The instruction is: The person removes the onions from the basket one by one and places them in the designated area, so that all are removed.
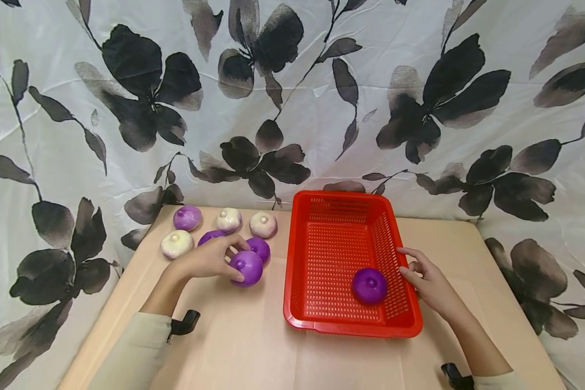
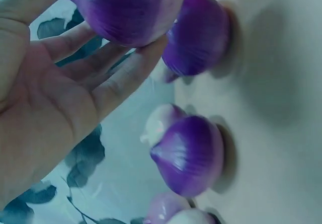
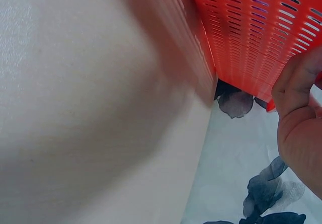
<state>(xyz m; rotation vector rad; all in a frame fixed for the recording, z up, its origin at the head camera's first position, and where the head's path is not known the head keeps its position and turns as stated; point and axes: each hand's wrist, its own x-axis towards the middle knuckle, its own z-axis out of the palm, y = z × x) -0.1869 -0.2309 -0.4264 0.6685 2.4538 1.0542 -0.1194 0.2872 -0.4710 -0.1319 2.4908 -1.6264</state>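
Observation:
My left hand [image 1: 216, 259] grips a purple onion [image 1: 246, 268] between thumb and fingers. In the left wrist view that onion [image 2: 132, 12] is held up off the table. Just behind it another purple onion [image 1: 259, 248] rests on the table, and a further one [image 1: 212, 236] is partly covered by the hand. At the right side of the red basket [image 1: 353, 329], my right hand [image 1: 428, 283] holds the rim with thumb and fingers. One dark purple onion [image 1: 369, 285] lies inside the basket, toward its near right corner.
At the table's back left lie a lighter purple onion [image 1: 187, 218], two whitish onions [image 1: 228, 220] [image 1: 177, 244] and a pale pinkish one [image 1: 263, 224]. A floral cloth [image 1: 322, 108] hangs behind the wooden table [image 1: 253, 346].

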